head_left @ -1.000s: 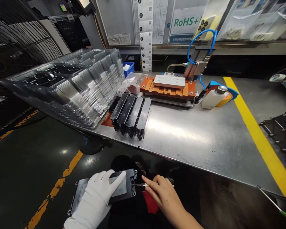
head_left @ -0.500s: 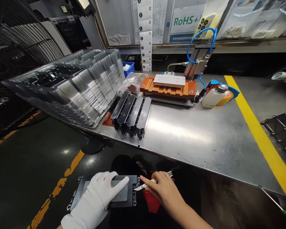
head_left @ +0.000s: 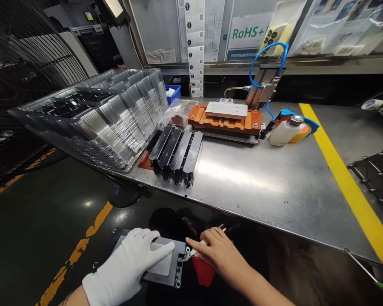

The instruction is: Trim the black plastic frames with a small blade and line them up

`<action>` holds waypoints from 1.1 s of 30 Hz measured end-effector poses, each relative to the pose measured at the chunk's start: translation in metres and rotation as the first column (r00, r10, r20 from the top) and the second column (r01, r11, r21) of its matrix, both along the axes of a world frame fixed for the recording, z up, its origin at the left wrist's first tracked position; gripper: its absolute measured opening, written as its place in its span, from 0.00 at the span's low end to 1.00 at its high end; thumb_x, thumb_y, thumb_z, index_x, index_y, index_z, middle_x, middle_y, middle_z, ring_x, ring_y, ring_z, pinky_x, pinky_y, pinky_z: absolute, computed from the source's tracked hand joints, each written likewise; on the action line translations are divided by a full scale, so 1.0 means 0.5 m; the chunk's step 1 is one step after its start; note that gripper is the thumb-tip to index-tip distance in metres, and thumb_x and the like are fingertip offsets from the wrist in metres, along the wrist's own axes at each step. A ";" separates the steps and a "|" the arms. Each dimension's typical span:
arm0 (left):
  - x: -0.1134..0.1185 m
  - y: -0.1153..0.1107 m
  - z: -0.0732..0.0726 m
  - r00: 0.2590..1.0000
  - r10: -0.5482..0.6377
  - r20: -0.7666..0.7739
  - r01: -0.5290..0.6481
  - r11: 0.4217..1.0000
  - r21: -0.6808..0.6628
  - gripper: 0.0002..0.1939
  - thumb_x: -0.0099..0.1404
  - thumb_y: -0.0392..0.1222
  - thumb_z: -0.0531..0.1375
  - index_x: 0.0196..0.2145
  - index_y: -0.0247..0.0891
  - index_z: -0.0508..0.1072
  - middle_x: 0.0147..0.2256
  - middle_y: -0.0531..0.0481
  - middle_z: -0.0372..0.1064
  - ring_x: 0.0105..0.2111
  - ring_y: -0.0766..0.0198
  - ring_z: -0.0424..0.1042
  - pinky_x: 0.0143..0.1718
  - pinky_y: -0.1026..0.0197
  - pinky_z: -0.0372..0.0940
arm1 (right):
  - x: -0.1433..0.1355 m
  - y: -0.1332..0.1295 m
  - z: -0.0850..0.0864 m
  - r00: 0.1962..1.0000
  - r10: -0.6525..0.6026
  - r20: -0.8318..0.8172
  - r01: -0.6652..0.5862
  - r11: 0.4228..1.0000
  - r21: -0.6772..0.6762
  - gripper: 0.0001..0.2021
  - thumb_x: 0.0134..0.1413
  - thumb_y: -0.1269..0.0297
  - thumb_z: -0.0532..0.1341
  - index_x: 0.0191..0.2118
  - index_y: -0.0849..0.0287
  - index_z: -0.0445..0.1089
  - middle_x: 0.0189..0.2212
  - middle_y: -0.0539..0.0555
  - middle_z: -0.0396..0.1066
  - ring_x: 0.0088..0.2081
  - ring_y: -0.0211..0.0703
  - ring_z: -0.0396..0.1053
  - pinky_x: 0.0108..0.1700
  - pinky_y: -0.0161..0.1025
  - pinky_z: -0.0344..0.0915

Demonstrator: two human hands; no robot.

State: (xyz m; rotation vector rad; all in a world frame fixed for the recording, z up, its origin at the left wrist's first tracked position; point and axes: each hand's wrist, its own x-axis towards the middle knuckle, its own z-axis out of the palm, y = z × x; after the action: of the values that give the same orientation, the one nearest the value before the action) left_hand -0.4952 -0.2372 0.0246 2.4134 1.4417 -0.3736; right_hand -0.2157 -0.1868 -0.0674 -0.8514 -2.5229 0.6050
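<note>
My left hand [head_left: 135,259], in a white glove, grips a dark flat rectangular plastic part [head_left: 175,250] in front of the bench edge. A paler raised panel shows in its middle, and ringed holes sit at its corners. My bare right hand [head_left: 217,255] is closed round a utility knife [head_left: 204,243] with a light handle. The blade's tip is at the right end of the plastic part, by its notched edge. Whether it cuts into the plastic I cannot tell. My right index finger stretches toward the part's upper right corner.
On the metal bench [head_left: 242,178] several black plastic parts [head_left: 177,155] stand in a row. Left of them rises a stack of clear trays [head_left: 124,123]. Behind are an orange clamping fixture [head_left: 225,117] and a white bottle [head_left: 285,131]. A green-handled tool [head_left: 364,267] lies at lower right.
The plastic part has tilted, its right end dropping slightly and its left end shifting right. The knife has turned to a steeper angle, with its blade still at the part's right end.
</note>
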 end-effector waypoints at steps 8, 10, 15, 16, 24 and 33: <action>0.026 -0.021 -0.040 0.987 0.159 -0.028 -0.142 0.940 0.311 0.46 0.44 0.23 0.58 0.61 0.51 0.68 0.50 0.36 0.71 0.45 0.42 0.73 0.44 0.40 0.69 | -0.030 -0.076 0.039 0.974 -0.220 -0.061 0.018 0.340 -0.940 0.26 0.69 0.42 0.46 0.43 0.57 0.73 0.16 0.45 0.68 0.18 0.37 0.68 0.28 0.33 0.66; 0.031 -0.026 -0.043 0.986 0.161 -0.040 -0.135 0.918 0.372 0.45 0.45 0.24 0.59 0.61 0.50 0.68 0.50 0.35 0.72 0.44 0.42 0.74 0.42 0.41 0.70 | -0.040 -0.083 0.038 0.959 -0.281 -0.046 0.045 0.307 -0.951 0.28 0.68 0.39 0.47 0.44 0.58 0.73 0.15 0.45 0.67 0.16 0.37 0.66 0.26 0.33 0.65; 0.038 -0.025 -0.034 0.987 0.144 -0.068 -0.102 0.899 0.425 0.43 0.46 0.24 0.59 0.60 0.49 0.70 0.48 0.34 0.73 0.42 0.43 0.75 0.40 0.43 0.71 | -0.047 -0.077 0.045 0.967 -0.248 -0.058 0.035 0.355 -0.934 0.28 0.67 0.39 0.49 0.39 0.58 0.74 0.14 0.44 0.65 0.19 0.38 0.68 0.33 0.36 0.68; 0.040 -0.023 -0.032 0.987 0.145 -0.070 -0.102 0.900 0.424 0.43 0.46 0.24 0.59 0.60 0.49 0.70 0.48 0.34 0.73 0.42 0.43 0.76 0.40 0.43 0.71 | -0.046 -0.075 0.048 0.966 -0.254 -0.053 0.040 0.346 -0.937 0.28 0.67 0.39 0.49 0.40 0.58 0.74 0.14 0.44 0.64 0.18 0.38 0.67 0.32 0.35 0.68; 0.049 -0.013 -0.019 0.987 0.136 -0.088 -0.082 0.887 0.455 0.41 0.47 0.23 0.59 0.58 0.49 0.72 0.46 0.34 0.75 0.41 0.44 0.77 0.39 0.45 0.72 | -0.041 -0.064 0.063 0.960 -0.276 -0.056 0.031 0.300 -0.953 0.26 0.67 0.42 0.50 0.40 0.58 0.75 0.14 0.44 0.64 0.18 0.36 0.65 0.29 0.33 0.66; 0.040 -0.017 -0.032 0.978 0.167 -0.129 -0.096 0.896 0.434 0.42 0.49 0.24 0.59 0.60 0.52 0.69 0.48 0.36 0.73 0.42 0.45 0.76 0.40 0.45 0.71 | -0.042 -0.058 0.073 0.967 -0.255 0.004 0.114 0.419 -0.901 0.22 0.69 0.49 0.49 0.38 0.58 0.75 0.14 0.44 0.65 0.18 0.37 0.67 0.32 0.34 0.67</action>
State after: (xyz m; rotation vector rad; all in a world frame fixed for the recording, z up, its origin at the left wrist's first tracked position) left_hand -0.4750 -0.2455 0.0087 2.6432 1.9223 -0.2463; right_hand -0.2367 -0.2159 -0.0310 -1.3312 -1.7728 1.9491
